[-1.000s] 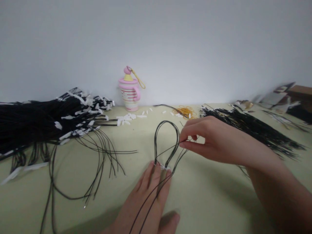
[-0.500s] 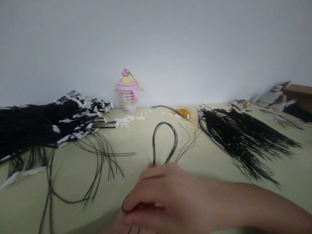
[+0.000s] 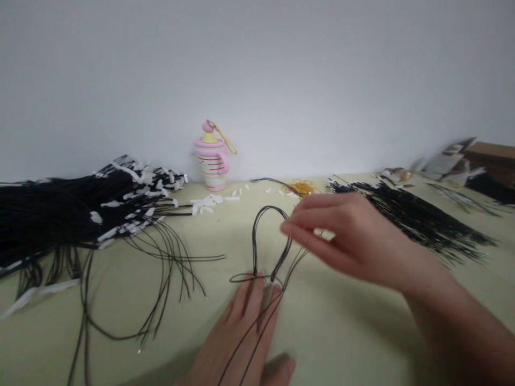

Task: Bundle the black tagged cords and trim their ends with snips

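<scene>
A bundle of thin black cords (image 3: pixel 254 241) bends into an upright loop on the table in front of me. My left hand (image 3: pixel 245 327) lies palm down with fingers stretched out, its fingertips over the lower ends of the loop. A small cord loop (image 3: pixel 241 277) sticks out sideways at these fingertips, and two loose cords (image 3: pixel 250 343) run across the back of the hand. My right hand (image 3: pixel 338 230) is raised at the loop's right side, thumb and forefinger pinched together. Whether a cord is between them I cannot make out.
Bundled black cords with white ties (image 3: pixel 60 209) are heaped at left; loose cords (image 3: pixel 167 257) fan out beside them. Another cord pile (image 3: pixel 426 220) lies right. White scraps (image 3: pixel 207 203), yellow rubber bands (image 3: pixel 301 186) and a pink-lidded cup (image 3: pixel 213 163) are along the wall.
My right hand has lifted off my left hand and moved up and right to the loop's side. The left hand, covered before, now shows, with a small side loop at its fingertips.
</scene>
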`<state>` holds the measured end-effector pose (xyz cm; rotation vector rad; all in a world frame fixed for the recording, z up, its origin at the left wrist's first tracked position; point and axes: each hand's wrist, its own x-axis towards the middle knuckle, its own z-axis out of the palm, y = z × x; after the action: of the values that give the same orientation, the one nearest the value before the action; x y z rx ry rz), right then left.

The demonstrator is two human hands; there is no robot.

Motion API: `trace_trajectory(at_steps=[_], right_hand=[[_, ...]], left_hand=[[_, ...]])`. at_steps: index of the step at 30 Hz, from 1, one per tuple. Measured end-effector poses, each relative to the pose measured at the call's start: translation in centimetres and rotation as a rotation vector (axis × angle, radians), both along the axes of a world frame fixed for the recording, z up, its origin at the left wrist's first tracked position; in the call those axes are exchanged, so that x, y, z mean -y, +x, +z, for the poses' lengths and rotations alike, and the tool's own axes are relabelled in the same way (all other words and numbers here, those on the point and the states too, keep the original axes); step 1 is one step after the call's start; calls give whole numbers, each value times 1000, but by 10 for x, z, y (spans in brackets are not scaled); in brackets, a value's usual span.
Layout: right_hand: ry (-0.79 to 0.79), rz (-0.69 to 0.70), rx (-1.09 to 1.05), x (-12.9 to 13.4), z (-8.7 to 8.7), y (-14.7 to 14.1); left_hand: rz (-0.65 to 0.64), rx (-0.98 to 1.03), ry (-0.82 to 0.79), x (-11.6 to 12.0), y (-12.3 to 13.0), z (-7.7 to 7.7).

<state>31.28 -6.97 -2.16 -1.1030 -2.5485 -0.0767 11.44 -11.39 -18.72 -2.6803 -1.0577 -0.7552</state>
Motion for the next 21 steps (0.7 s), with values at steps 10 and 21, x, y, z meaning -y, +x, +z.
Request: trace_trajectory(at_steps=[10,21], right_hand=[[-332,-262,321,-119,-56,76],[-168,-316,325,-144,-110,75]], left_hand=[[70,-218,206,8,-1,18],[75,-35,6,4,10,29]])
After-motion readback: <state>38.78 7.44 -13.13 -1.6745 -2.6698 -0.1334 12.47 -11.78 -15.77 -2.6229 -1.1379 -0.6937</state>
